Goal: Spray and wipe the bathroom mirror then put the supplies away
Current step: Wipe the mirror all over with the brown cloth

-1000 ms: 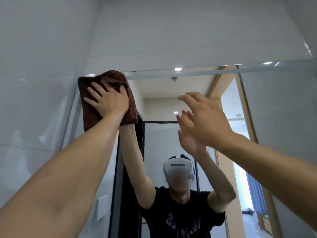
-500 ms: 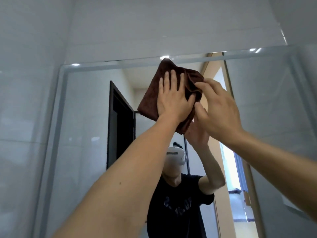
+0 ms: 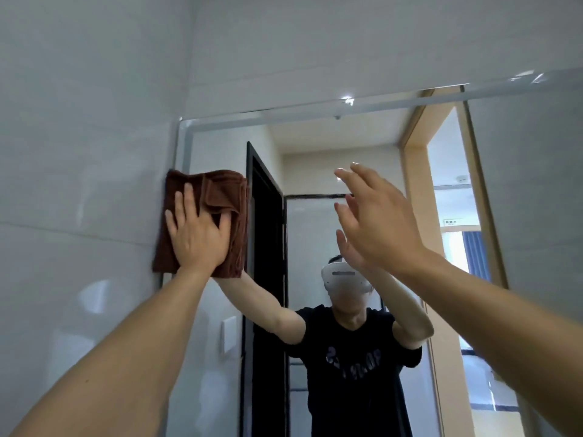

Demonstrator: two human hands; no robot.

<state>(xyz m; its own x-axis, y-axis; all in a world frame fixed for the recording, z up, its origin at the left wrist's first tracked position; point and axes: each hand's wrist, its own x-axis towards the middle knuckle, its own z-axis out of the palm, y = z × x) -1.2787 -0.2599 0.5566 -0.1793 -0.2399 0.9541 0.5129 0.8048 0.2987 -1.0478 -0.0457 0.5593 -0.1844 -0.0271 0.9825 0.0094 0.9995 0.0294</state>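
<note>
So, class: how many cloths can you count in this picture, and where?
1. A folded brown cloth lies at the left edge of the mirror, pressed flat under the left hand. The right hand holds none. Others may lie below the view.

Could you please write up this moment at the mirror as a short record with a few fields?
Setting: tiled bathroom wall with a mirror
Cloth: folded brown cloth flat against the mirror's left edge, partly overlapping the wall tile
Left hand: left hand pressing the cloth with straight, spread fingers
Right hand: right hand raised in front of the glass, fingers open, holding nothing; contact with the glass cannot be told
Spray bottle: not in view
</note>
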